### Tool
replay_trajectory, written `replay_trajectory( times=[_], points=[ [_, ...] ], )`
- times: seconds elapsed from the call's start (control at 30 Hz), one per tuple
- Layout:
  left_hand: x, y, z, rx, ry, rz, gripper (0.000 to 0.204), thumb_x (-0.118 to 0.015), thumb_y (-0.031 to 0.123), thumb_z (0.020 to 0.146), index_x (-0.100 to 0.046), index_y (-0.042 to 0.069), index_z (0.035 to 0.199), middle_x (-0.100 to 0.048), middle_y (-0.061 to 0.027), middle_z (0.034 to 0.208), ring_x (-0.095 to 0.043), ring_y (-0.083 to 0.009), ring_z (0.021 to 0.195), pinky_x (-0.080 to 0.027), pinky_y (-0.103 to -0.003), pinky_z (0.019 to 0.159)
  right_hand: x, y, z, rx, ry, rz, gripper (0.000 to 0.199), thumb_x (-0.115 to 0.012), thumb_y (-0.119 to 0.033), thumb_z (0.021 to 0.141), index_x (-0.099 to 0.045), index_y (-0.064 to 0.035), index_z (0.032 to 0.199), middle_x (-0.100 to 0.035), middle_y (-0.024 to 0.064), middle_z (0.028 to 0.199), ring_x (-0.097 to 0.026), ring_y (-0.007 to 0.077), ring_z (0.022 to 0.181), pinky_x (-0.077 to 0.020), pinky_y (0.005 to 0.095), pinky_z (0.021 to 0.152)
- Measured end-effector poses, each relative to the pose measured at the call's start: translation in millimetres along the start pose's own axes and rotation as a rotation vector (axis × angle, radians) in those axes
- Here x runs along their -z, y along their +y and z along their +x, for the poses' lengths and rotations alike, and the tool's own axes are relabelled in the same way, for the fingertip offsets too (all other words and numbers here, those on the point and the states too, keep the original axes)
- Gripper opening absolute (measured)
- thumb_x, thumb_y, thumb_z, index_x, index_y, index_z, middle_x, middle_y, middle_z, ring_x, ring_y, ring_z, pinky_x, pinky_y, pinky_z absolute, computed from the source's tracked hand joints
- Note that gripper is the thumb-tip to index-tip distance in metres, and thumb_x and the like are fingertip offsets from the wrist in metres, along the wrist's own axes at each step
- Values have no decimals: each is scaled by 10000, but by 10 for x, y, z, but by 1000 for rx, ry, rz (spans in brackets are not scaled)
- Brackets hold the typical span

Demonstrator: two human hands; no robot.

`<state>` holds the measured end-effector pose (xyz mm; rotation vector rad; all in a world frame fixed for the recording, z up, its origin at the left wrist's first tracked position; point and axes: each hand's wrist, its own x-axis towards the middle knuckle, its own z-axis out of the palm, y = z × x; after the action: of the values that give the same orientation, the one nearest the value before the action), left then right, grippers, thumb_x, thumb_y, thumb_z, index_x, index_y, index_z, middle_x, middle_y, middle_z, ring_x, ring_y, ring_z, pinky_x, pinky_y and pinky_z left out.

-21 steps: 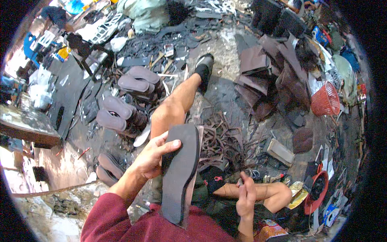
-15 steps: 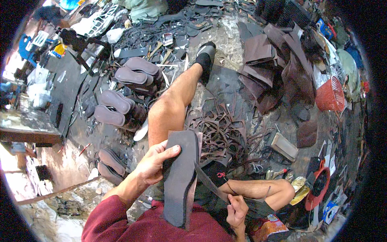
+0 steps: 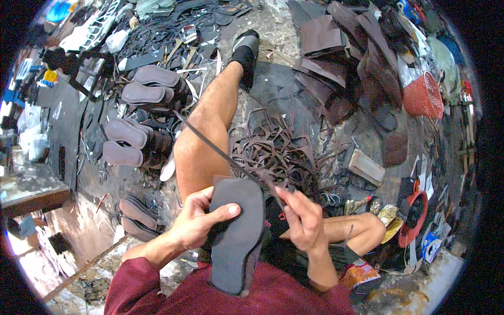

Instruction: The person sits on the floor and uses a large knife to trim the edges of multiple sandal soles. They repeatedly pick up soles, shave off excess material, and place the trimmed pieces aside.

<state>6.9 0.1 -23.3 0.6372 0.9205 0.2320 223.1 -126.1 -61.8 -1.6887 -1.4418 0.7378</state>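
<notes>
My left hand (image 3: 202, 218) grips a dark grey shoe sole (image 3: 231, 210) by its left side, thumb lying across the top face. The sole stands lengthwise in front of my maroon top, and a thin margin of brown sheet shows along its edge. To the right of the sole, my right hand (image 3: 303, 218) is closed around what looks like a long, thin dark knife (image 3: 226, 156). Its narrow length slants up and left, passing in front of my bare leg, apart from the sole. The handle is hidden in my fingers.
Stacked soles (image 3: 126, 142) stand in pairs left of my leg. A heap of brown strips (image 3: 278, 147) lies beyond my hands. Brown sheets (image 3: 323, 58) are piled at far right, near a red basket (image 3: 422, 97). A pale block (image 3: 366, 167) and a red ring-shaped object (image 3: 415, 218) lie at right.
My right hand has risen, and the knife has swung away from the sole's right edge to point up and left. The sole remains in my left hand. The whole view has shifted slightly.
</notes>
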Motion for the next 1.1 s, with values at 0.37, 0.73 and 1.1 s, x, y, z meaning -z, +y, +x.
replay_trajectory(
  times=[0.37,0.73,1.1],
  points=[
    [-705,455,146,-667,386,-406,577,-758,93,826,-492,59,1337,-604,-86,1197,-619,-255,1101,-530,-399,976,126,381,-1106,-181,544,1,417,-456,-248,1034,-556,20,1338,-618,158,1130,-592,278,967,-494,404,865],
    [-1275,124,282,-336,148,-635,473,-753,146,870,-550,87,1293,-657,-49,1192,-666,-179,1071,-573,-317,930,-103,230,-1329,-10,523,-62,338,-513,-63,966,-611,1,1283,-614,166,923,-570,313,799,-470,400,725],
    [-683,-403,249,-211,168,-467,426,-761,234,827,-595,64,1180,-676,-71,1080,-664,-233,1000,-556,-398,879,284,63,-1344,-39,328,-75,274,-573,-66,932,-650,26,1177,-678,201,945,-662,349,798,-528,391,721]
  ],
)
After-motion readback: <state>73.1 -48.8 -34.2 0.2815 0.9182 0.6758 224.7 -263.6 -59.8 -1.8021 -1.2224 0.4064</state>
